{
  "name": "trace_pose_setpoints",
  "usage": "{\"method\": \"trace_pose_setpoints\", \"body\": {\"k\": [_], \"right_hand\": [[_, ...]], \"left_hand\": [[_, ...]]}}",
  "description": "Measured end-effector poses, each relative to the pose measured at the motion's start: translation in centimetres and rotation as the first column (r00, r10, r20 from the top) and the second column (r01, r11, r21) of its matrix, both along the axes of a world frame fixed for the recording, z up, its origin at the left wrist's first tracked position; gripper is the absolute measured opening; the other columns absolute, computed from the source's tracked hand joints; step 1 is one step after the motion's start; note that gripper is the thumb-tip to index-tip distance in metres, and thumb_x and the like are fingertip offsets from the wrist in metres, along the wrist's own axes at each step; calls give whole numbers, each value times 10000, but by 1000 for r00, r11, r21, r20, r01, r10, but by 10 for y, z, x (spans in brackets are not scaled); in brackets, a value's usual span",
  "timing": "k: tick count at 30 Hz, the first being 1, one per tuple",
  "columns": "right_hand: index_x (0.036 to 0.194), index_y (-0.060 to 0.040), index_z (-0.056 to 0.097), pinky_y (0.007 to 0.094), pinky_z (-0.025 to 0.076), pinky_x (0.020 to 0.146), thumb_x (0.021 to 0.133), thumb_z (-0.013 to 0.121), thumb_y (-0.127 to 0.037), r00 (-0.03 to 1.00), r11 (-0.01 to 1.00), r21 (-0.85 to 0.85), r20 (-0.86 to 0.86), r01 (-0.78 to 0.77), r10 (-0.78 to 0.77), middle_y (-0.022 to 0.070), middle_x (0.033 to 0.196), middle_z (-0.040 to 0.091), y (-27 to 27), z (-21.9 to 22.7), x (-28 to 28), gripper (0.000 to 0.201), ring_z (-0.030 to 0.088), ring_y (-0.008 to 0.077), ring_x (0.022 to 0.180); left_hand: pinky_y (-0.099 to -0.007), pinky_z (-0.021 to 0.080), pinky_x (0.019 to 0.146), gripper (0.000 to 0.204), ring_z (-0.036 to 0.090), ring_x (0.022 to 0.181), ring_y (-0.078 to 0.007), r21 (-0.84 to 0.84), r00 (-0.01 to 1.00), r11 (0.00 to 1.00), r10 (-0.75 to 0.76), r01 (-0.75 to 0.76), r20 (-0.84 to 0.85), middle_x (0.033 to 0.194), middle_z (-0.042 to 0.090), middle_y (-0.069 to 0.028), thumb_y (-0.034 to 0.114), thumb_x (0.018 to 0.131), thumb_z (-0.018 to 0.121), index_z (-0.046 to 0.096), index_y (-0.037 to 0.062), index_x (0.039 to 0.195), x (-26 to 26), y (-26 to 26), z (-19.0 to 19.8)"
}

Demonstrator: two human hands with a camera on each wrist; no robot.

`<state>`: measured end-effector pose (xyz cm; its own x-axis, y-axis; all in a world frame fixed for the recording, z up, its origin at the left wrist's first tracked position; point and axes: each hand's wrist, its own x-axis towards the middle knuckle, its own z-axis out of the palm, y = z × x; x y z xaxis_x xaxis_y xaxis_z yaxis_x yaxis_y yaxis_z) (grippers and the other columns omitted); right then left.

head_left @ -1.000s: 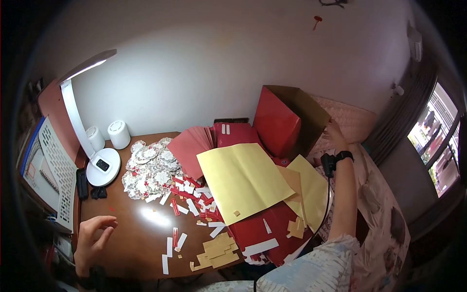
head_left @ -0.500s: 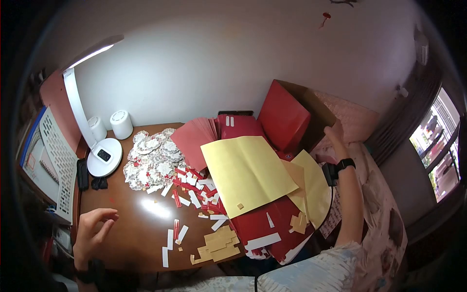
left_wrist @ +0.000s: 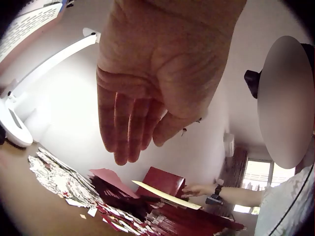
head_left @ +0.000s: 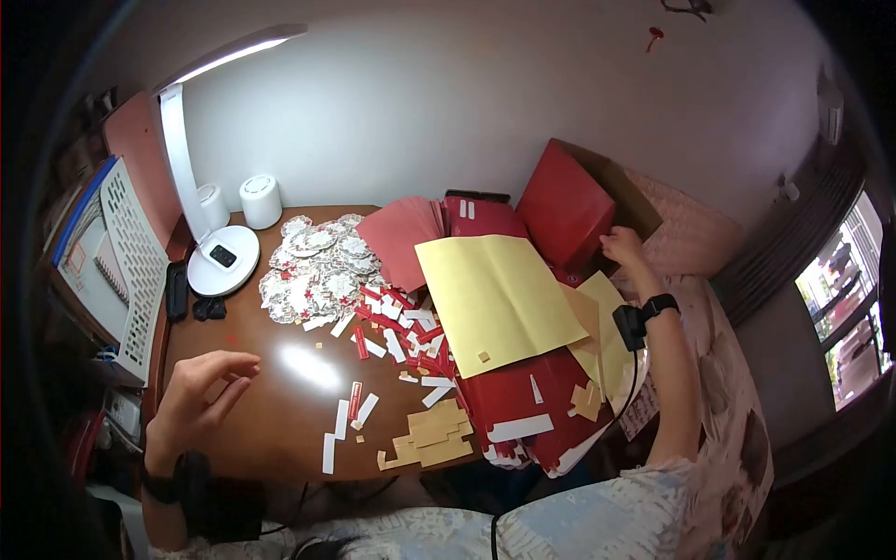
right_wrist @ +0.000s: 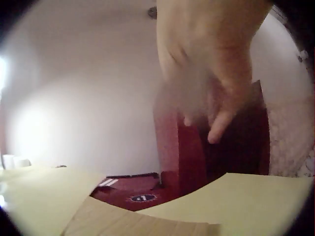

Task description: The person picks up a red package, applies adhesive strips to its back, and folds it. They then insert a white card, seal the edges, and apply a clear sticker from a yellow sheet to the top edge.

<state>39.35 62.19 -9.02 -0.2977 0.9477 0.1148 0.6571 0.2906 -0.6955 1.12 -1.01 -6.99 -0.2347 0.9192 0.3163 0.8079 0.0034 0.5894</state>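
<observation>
My left hand hovers over the left part of the desk, fingers slightly bent and thumb apart; the left wrist view shows the empty palm. My right hand is at the open side of a large red box, its fingers lowered and loosely bent. In the right wrist view the hand is partly blurred in front of the box, with nothing visible between thumb and fingers. Whether it touches the box is unclear. Below lies a yellow sheet on red folders.
Round patterned cutouts are heaped near a white lamp. Red and white strips lie scattered beside them, with tan paper pieces at the front edge. Pink sheets fan out behind. A bed stands right.
My right hand has come away from the box's right edge, moving left and nearer to me. My left hand keeps its pose. The head view has shifted.
</observation>
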Motion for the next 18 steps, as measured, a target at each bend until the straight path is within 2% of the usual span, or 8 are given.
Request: {"method": "trace_pose_setpoints", "body": {"k": [2, 4, 6, 8, 11, 14, 17, 18], "right_hand": [[1194, 59, 642, 338, 572, 814, 888, 737, -191, 989, 943, 332, 135, 5, -53, 173, 1038, 730, 7, -5, 11, 407, 725, 241, 904], [1158, 62, 662, 346, 562, 842, 897, 718, -149, 987, 944, 306, 137, -126, 87, 160, 997, 743, -45, 39, 8, 340, 719, 223, 919], [1121, 45, 689, 322, 566, 797, 927, 683, -113, 958, 889, 361, 151, -282, 243, 137, 940, 750, -109, 80, -3, 250, 719, 180, 880], [1087, 14, 714, 292, 566, 753, 958, 644, -90, 963, 909, 320, 84, -268, 255, 119, 915, 752, -188, 113, -24, 180, 718, 146, 845], [1105, -21, 718, 275, 573, 742, 994, 592, -82, 926, 804, 461, 207, -376, 314, 111, 935, 750, -292, 143, -42, 179, 723, 156, 842], [1243, -20, 653, 275, 549, 859, 1016, 516, -20, 871, 715, 507, 187, -481, 454, 113, 1096, 727, -360, 138, -51, 265, 713, 186, 991], [1242, 7, 641, 298, 558, 869, 970, 532, 64, 887, 771, 437, 249, -462, 390, 133, 1130, 724, -422, 121, -55, 298, 709, 200, 1031], [1243, 3, 636, 323, 579, 846, 909, 601, 83, 804, 696, 402, 285, -595, 522, 158, 1158, 707, -434, 112, -52, 345, 720, 233, 1012]], "left_hand": [[-324, 584, 765, 295, 734, 876, -252, 42, 996, 999, 6, -3, -85, 984, 724, -149, -24, 876, 686, 651, -3, 1168, 4, 6, 4], [-321, 585, 767, 316, 733, 870, -248, 49, 985, 998, 34, -26, -167, 978, 722, -142, -16, 876, 683, 641, 7, 1188, 14, 5, 18], [-355, 585, 771, 302, 730, 884, -263, 176, 914, 977, -37, 117, -403, 1000, 721, -150, -14, 869, 663, 656, 13, 1170, 33, 7, 42], [-345, 590, 709, 319, 736, 854, -261, 171, 812, 944, -141, 282, -566, 980, 729, -102, 32, 849, 680, 654, 35, 1167, 59, 5, 66], [-316, 585, 657, 248, 739, 839, -236, 308, 801, 832, -240, 461, -548, 954, 734, -68, 79, 854, 672, 684, 81, 1102, 87, 5, 77], [-411, 623, 792, 592, 742, 913, -339, 126, 872, 922, -294, 367, -392, 1106, 741, -149, 539, 997, 529, 417, 235, 1492, 64, -18, 52], [-296, 623, 650, 355, 742, 795, -219, 457, 805, 754, -157, 472, -572, 976, 745, -103, 360, 1069, 445, 489, 278, 1412, 116, -11, 48], [-283, 617, 633, 329, 738, 767, -200, 519, 824, 715, -141, 468, -548, 941, 742, -88, 348, 1073, 438, 506, 284, 1389, 124, -14, 45]]}}
